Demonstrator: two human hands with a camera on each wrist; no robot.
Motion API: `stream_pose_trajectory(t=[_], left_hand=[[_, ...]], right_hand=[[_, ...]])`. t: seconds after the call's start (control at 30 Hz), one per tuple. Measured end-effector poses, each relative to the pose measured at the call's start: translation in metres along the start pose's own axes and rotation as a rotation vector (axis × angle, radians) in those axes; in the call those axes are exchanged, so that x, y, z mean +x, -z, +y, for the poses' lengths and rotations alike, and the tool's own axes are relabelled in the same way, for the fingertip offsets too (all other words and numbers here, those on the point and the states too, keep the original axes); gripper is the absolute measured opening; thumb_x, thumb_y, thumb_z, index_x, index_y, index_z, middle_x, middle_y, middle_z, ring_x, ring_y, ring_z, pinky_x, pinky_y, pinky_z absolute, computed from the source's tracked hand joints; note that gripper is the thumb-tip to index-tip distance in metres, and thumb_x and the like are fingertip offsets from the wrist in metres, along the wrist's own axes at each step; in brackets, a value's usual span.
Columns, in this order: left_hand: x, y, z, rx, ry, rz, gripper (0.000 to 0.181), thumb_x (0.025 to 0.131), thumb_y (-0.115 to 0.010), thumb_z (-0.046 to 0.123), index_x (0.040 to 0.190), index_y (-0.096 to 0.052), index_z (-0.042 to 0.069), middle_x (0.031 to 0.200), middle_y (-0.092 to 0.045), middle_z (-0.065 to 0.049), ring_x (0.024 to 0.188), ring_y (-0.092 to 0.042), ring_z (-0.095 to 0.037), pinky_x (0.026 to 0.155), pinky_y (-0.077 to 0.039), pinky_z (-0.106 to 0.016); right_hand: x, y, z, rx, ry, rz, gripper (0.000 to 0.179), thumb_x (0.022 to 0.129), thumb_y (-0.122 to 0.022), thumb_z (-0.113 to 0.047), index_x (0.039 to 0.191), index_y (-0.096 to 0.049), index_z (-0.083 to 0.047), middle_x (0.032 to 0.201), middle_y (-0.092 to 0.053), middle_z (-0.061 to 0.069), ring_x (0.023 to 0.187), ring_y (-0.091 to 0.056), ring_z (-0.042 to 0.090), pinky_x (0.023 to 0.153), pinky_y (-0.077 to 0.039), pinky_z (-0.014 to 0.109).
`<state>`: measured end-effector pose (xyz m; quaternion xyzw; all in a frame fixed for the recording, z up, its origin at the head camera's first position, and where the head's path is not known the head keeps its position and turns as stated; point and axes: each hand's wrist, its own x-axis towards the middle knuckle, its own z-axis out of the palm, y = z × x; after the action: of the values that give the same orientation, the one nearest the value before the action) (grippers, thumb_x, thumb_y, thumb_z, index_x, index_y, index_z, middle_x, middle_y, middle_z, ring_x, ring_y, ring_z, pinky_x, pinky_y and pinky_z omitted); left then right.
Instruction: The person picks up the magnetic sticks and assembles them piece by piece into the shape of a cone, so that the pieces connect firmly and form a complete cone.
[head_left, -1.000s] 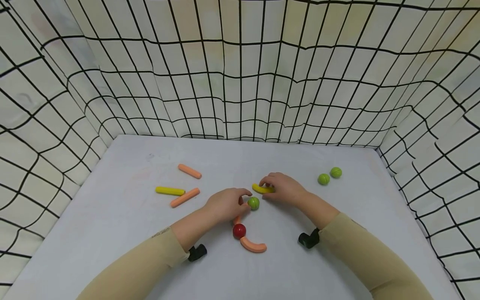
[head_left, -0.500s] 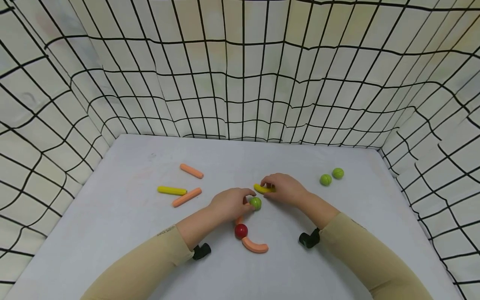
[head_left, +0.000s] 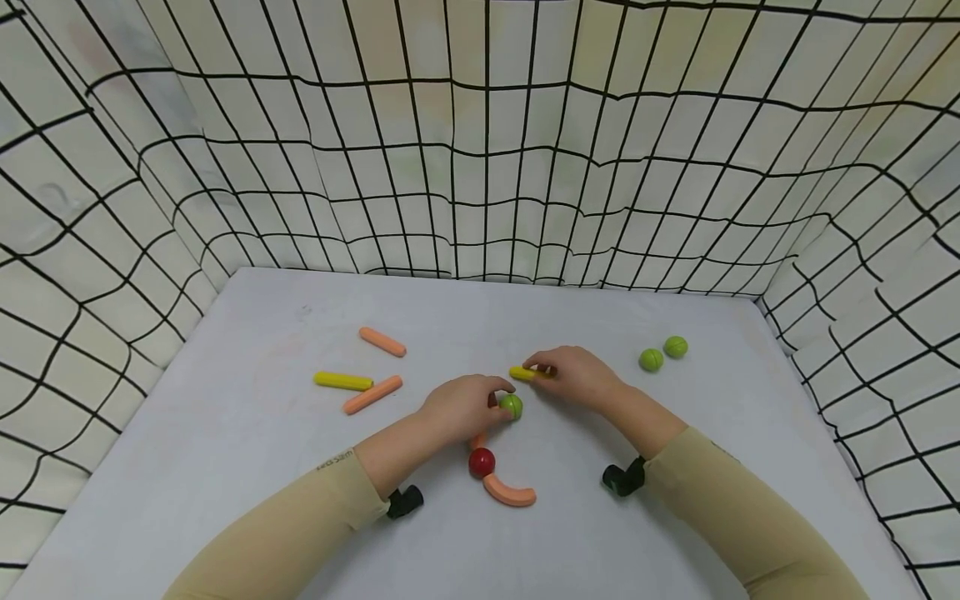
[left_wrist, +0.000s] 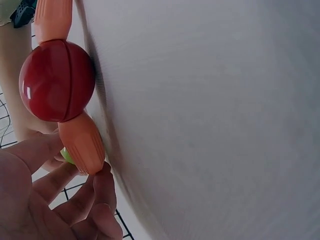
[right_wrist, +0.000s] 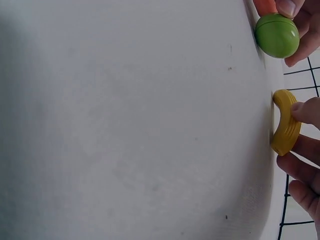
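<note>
My left hand pinches a glossy green ball between thumb and fingers in the middle of the table. A short orange rod runs from that ball to a red ball, partly covered by the hand in the head view. From the red ball's other side a curved orange rod extends. Just right of the green ball, my right hand pinches a curved, ribbed yellow rod. One end of the yellow rod points toward the left hand, apart from the green ball.
A straight yellow rod and two straight orange rods lie to the left on the white table. Two more green balls sit at the right. Black netting over pale walls encloses the back and sides.
The curved yellow rod has turned in my right hand, so its bend shows less in the head view. My left hand stays at the green ball.
</note>
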<state>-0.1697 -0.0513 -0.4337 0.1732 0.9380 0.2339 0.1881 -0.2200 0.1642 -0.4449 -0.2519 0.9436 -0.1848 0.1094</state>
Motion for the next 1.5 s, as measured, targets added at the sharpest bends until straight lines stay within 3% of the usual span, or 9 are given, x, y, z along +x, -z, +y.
stream_pose_trajectory(t=[0.23,0.57,0.87,1.13,1.33,1.5], left_hand=[[0.0000,0.0012,0.0017,0.003,-0.026,-0.001,0.040,0.092,-0.071,0.033,0.130,-0.065,0.022,0.086,-0.061,0.007,0.065,-0.055,-0.011,0.058,-0.044,-0.029],[-0.0013,0.0019,0.0045,0.011,-0.036,-0.001,0.040,0.092,-0.071,0.033,0.130,-0.065,0.021,0.088,-0.062,0.006,0.067,-0.054,-0.010,0.058,-0.043,-0.028],[-0.0022,0.0018,0.0038,0.019,-0.035,-0.001,0.040,0.092,-0.071,0.034,0.130,-0.065,0.022,0.089,-0.063,0.006,0.069,-0.054,-0.010,0.059,-0.043,-0.028],[-0.0022,0.0020,0.0044,-0.001,-0.028,0.009,0.040,0.091,-0.072,0.031,0.129,-0.065,0.020,0.093,-0.064,0.004,0.072,-0.056,-0.011,0.062,-0.045,-0.028],[-0.0019,0.0017,0.0046,-0.007,-0.020,0.020,0.039,0.090,-0.073,0.030,0.127,-0.066,0.019,0.093,-0.065,0.004,0.073,-0.056,-0.011,0.063,-0.045,-0.028],[-0.0023,0.0016,0.0044,-0.007,-0.016,0.025,0.038,0.090,-0.073,0.030,0.126,-0.067,0.020,0.093,-0.065,0.004,0.074,-0.056,-0.011,0.064,-0.046,-0.029]], right_hand=[[-0.0002,0.0013,0.0019,0.000,0.017,0.023,0.028,0.097,-0.065,-0.022,0.124,-0.070,-0.020,0.119,-0.068,0.000,0.113,-0.062,0.019,0.098,-0.048,0.041],[0.0030,0.0009,0.0032,-0.031,0.035,0.039,0.027,0.095,-0.068,-0.019,0.122,-0.072,-0.020,0.109,-0.068,-0.002,0.098,-0.062,0.014,0.088,-0.051,0.036],[0.0045,0.0019,0.0023,-0.031,0.012,0.023,0.030,0.093,-0.070,-0.019,0.123,-0.071,-0.020,0.109,-0.068,-0.002,0.100,-0.062,0.015,0.091,-0.050,0.037],[0.0038,-0.0006,0.0035,-0.078,0.034,0.058,0.032,0.092,-0.072,-0.020,0.124,-0.070,-0.019,0.108,-0.064,-0.002,0.094,-0.060,0.014,0.086,-0.051,0.035],[0.0026,0.0001,0.0017,-0.103,0.011,0.052,0.033,0.092,-0.071,-0.020,0.125,-0.070,-0.019,0.104,-0.065,-0.002,0.088,-0.059,0.013,0.082,-0.051,0.035],[-0.0003,0.0008,-0.0001,-0.092,-0.027,0.045,0.032,0.093,-0.070,-0.020,0.125,-0.070,-0.017,0.105,-0.068,-0.001,0.093,-0.062,0.016,0.086,-0.051,0.036]])
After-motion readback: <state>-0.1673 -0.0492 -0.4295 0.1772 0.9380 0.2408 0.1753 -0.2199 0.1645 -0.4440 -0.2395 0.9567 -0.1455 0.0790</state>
